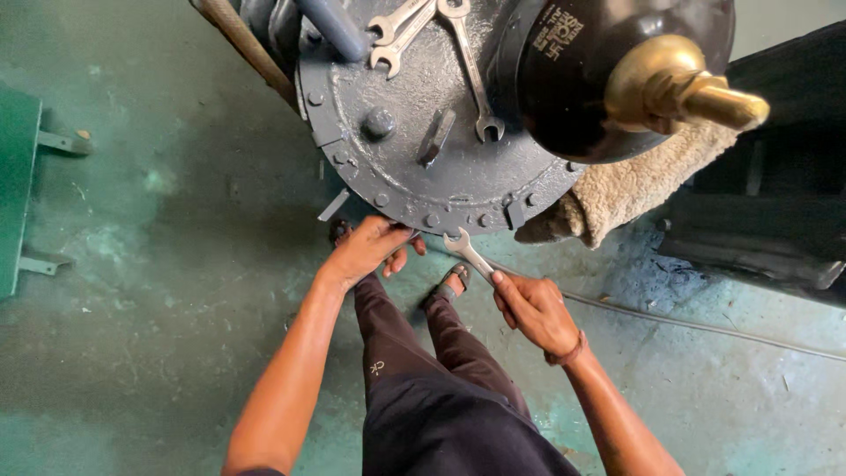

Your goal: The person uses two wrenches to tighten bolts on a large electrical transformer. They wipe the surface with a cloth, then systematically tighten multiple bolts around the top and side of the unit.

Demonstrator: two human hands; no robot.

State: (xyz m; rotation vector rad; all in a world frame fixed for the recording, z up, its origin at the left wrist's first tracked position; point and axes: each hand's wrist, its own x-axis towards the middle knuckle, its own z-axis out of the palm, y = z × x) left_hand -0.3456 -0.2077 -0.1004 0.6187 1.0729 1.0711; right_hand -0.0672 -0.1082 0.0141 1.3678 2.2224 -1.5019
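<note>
My right hand (531, 308) grips an open-ended steel spanner (467, 251), whose jaw points up toward the bolted rim of a round grey metal cover (441, 189). My left hand (372, 247) is curled under the cover's lower edge by a rim bolt; something small may be in its fingers, but I cannot tell what. Bolts (432, 220) ring the cover's edge. My legs in dark trousers (432, 379) and sandalled feet stand below the cover.
Several loose spanners (441, 44) lie on top of the cover. A black cylinder with a brass valve (679, 84) rests on a cream fleece cloth (630, 185) at right. A thin hose (705, 326) crosses the green floor. A green metal frame (18, 185) stands at far left.
</note>
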